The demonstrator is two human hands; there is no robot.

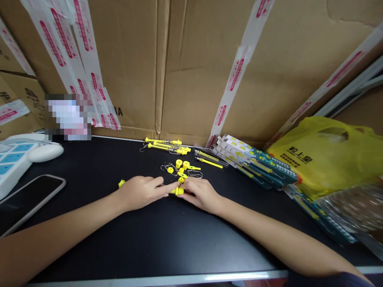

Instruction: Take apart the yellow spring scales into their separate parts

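Note:
My left hand (142, 192) is closed around a yellow plastic rod, whose knobbed end (121, 183) sticks out on its left side. The rod's other end, a yellow cap (178, 191), lies between my two hands. My right hand (203, 194) pinches at this cap with thumb and fingers. Just beyond the fingertips are loose yellow rings (178, 163), small yellow clips (194, 168) and bent metal wire pieces (195, 174). Farther back rests a group of yellow rods with hooks (167, 146).
Thin yellow rods in clear wrap (209, 160) lie near stacked printed packets (254, 163) at the right. Behind these is a yellow plastic bag (332, 155). A phone (30, 199) and a white power strip (16, 157) are at the left. Cardboard (197, 79) stands along the back.

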